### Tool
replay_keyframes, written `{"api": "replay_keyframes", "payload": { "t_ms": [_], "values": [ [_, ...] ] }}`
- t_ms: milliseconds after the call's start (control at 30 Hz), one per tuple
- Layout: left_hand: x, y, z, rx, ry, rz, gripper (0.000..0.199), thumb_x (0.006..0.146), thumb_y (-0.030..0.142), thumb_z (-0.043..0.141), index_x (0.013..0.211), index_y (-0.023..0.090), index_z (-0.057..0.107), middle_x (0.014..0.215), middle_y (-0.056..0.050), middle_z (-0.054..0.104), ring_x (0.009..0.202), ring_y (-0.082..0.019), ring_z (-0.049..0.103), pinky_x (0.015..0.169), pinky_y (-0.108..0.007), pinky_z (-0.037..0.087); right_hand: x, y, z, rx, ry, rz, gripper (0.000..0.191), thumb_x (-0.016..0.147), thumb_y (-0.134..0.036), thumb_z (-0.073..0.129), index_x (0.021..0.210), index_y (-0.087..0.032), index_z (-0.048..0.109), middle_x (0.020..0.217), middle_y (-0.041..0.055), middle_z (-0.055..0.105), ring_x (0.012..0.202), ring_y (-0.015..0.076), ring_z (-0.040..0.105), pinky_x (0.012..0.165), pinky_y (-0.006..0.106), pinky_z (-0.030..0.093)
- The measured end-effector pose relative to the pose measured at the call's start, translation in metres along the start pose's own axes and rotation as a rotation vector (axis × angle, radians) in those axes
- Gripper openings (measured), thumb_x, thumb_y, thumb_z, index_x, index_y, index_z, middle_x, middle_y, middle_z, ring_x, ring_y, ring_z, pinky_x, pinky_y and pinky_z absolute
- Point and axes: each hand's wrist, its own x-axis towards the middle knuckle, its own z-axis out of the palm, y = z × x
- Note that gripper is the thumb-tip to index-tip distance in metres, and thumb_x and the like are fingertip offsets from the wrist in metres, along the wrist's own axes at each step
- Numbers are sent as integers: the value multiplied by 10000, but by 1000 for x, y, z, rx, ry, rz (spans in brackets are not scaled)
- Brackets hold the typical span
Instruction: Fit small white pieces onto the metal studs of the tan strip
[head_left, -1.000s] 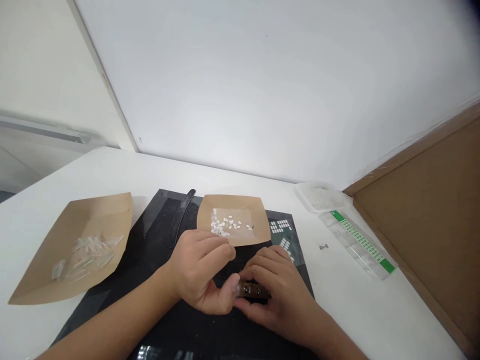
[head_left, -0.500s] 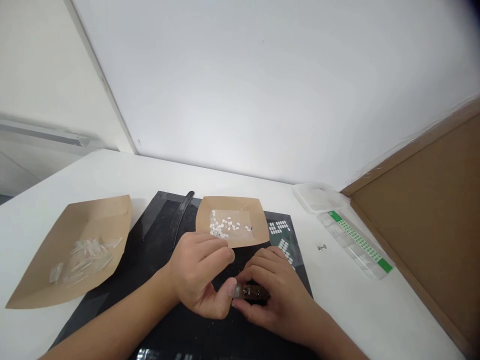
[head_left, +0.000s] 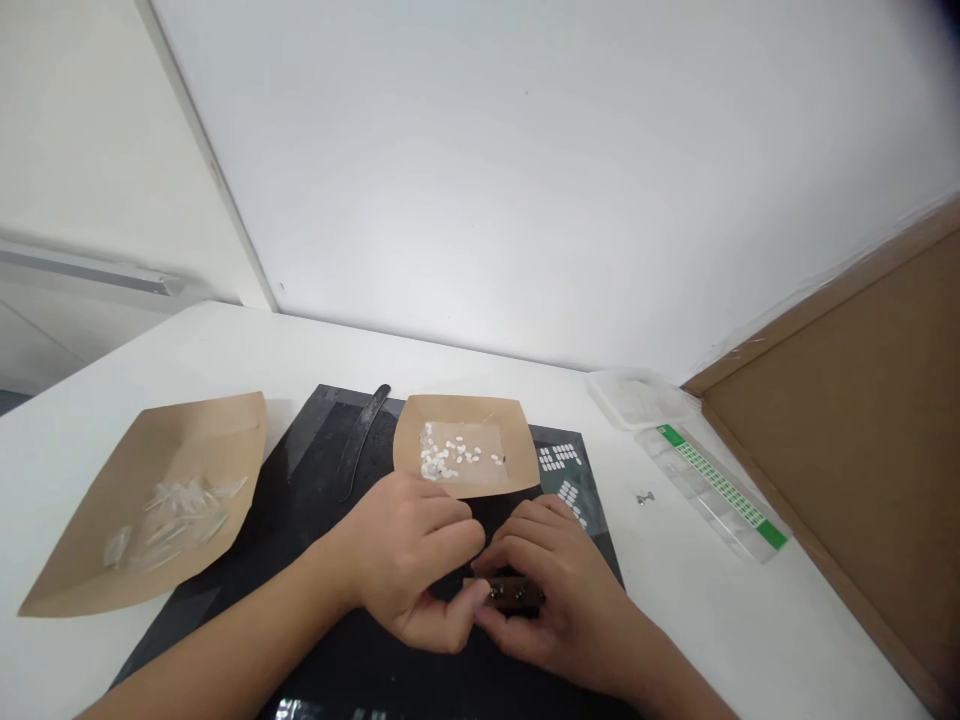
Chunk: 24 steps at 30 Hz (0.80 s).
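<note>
One brown bar (head_left: 514, 592); two trays (head_left: 202, 430)

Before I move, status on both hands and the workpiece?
Right hand gripping small brown strip. Left hand at its left end, thumb against it. Paper tray with white oval pieces close beyond both hands.

Matt brown paper trays (head_left: 469, 408), a glossy black board (head_left: 330, 660), clear plastic pieces (head_left: 180, 510)

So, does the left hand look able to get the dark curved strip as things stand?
Probably yes: the dark curved strip lies uncovered just beyond the left hand, though its thumb is busy at the brown piece.
</note>
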Motion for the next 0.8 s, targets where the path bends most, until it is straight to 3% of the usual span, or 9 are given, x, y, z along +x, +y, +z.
{"api": "replay_keyframes", "payload": {
  "t_ms": [100, 200, 267, 333, 433, 500, 800],
  "values": [
    [-2, 0, 2, -37, -149, 25, 119, 810, 223, 563, 695, 217, 531, 548, 32, 523, 424, -137, 423, 403, -335, 275, -2, 2, -1, -43, -24, -25, 264, 834, -361, 863, 915, -230, 649, 825, -26, 694, 815, 198, 614, 784, 374, 364],
    [-3, 1, 2, -92, -276, -35, 75, 769, 212, 601, 705, 212, 561, 574, 28, 559, 449, -139, 468, 421, -332, 280, -3, 3, -6, -66, -93, -1, 343, 813, -421, 898, 939, -231, 642, 874, -16, 702, 837, 209, 607, 781, 371, 357],
    [-3, 1, 2, -131, -355, -112, 99, 748, 264, 679, 739, 211, 596, 611, 28, 585, 486, -142, 513, 446, -318, 308, -3, 4, -10, -55, -141, 43, 371, 811, -413, 908, 987, -230, 638, 934, -9, 713, 875, 215, 612, 806, 374, 364],
    [-4, 0, 2, -158, -422, -173, 243, 722, 376, 804, 765, 212, 630, 655, 28, 612, 533, -149, 559, 478, -308, 341, -3, 4, -12, -31, -184, 81, 351, 815, -343, 904, 1008, -230, 633, 959, -12, 716, 894, 210, 619, 823, 373, 368],
    [-6, -2, 4, -218, -493, -215, 452, 647, 554, 933, 811, 216, 681, 739, 24, 661, 627, -169, 635, 521, -302, 384, -2, 5, -12, -11, -235, 101, 268, 837, -254, 863, 958, -224, 626, 925, -19, 706, 885, 199, 625, 812, 364, 369],
    [-7, -3, 6, -234, -527, -226, 498, 626, 581, 957, 863, 222, 706, 797, 23, 683, 682, -180, 665, 551, -305, 404, -2, 4, -12, -3, -250, 111, 255, 842, -240, 855, 924, -218, 615, 907, -19, 695, 878, 197, 622, 803, 359, 371],
    [-5, -6, 4, -263, -601, -291, 408, 690, 391, 936, 991, 220, 721, 856, 29, 690, 733, -179, 659, 616, -298, 404, -3, 6, -10, 45, -272, 168, 314, 827, -263, 890, 975, -220, 617, 968, -8, 706, 883, 202, 610, 813, 345, 358]
  ]
}}
